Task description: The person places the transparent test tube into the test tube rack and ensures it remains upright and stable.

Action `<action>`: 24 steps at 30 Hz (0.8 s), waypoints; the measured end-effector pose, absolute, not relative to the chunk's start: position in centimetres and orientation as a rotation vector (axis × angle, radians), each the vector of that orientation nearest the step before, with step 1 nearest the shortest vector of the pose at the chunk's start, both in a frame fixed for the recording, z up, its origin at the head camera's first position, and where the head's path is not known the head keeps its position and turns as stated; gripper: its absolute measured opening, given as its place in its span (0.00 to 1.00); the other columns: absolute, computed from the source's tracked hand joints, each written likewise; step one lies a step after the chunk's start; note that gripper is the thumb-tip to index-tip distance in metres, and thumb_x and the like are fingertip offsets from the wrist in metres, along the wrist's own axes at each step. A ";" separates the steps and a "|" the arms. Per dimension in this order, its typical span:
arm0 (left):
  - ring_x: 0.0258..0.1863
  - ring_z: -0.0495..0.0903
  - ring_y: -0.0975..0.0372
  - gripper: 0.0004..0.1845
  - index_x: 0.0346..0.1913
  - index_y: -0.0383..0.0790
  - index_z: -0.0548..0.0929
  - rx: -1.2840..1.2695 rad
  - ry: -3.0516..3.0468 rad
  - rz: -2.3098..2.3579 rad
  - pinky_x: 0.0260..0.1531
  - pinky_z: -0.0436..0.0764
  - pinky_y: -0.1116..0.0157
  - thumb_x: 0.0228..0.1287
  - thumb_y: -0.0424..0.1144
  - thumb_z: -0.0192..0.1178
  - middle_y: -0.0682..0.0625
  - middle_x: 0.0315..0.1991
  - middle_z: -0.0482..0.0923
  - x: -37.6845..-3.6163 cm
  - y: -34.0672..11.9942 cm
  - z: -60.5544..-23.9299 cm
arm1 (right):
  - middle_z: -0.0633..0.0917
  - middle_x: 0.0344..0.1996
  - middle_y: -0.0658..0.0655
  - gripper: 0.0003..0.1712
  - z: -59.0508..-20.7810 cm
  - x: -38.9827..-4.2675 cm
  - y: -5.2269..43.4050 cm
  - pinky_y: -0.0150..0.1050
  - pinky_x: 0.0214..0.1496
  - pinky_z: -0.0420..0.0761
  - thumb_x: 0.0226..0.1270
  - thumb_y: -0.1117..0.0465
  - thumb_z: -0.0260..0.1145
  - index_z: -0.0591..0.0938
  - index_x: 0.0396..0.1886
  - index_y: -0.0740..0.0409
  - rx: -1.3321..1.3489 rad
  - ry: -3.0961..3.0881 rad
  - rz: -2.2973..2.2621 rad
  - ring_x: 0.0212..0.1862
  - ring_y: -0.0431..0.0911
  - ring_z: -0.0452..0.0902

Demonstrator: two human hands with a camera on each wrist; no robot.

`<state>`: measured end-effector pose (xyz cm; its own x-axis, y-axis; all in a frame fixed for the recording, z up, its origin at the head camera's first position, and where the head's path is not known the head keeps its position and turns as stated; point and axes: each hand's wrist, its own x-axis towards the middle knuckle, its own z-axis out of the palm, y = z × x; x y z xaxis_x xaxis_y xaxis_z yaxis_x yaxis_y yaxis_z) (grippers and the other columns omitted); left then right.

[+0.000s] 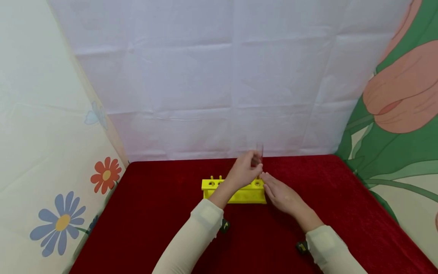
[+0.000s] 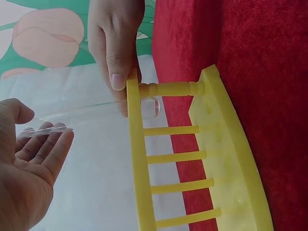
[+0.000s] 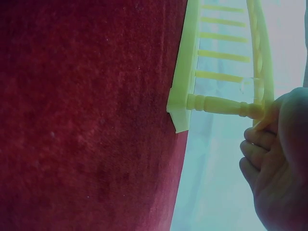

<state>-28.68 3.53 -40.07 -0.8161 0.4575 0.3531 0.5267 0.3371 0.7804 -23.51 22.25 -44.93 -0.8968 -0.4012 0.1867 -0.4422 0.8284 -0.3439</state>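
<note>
Left hand (image 1: 243,171) grips the clear tube (image 2: 91,109); right hand (image 1: 282,196) pinches the right end of the yellow rack (image 1: 246,196), which sits near the middle of the desk's (image 1: 154,213) back edge. Status, best judgement: partway. Tube passes through the top plate (image 2: 142,168) at that end, rounded tip just beyond it. Not done: tip on the base (image 2: 231,144). In-or-out direction: can't tell. Left wrist view shows the tip and right thumb (image 2: 119,62); head view hides the tip, but gives the rack's spot.
</note>
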 end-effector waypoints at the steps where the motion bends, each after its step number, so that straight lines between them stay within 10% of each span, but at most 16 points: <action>1: 0.47 0.79 0.66 0.15 0.58 0.41 0.76 -0.929 -2.516 -1.496 0.46 0.81 0.72 0.74 0.39 0.60 0.53 0.49 0.80 -28.7 3.5 -40.1 | 0.67 0.73 0.69 0.28 -44.9 -23.5 22.2 0.60 0.72 0.64 0.82 0.60 0.49 0.64 0.75 0.69 0.666 -2.906 0.601 0.75 0.63 0.60; 24: 0.48 0.80 0.66 0.15 0.57 0.40 0.76 -0.932 -2.590 -1.416 0.48 0.80 0.71 0.73 0.40 0.61 0.53 0.49 0.82 -29.1 3.9 -41.2 | 0.64 0.74 0.69 0.28 -44.5 -23.3 22.2 0.60 0.73 0.63 0.83 0.60 0.46 0.62 0.77 0.67 0.653 -2.921 0.619 0.75 0.63 0.59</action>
<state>-29.05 3.92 -41.23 -0.8178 0.4824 0.3139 0.5246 0.4005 0.7512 -23.31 22.23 -44.46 -0.9052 -0.3905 0.1681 -0.4251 0.8270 -0.3679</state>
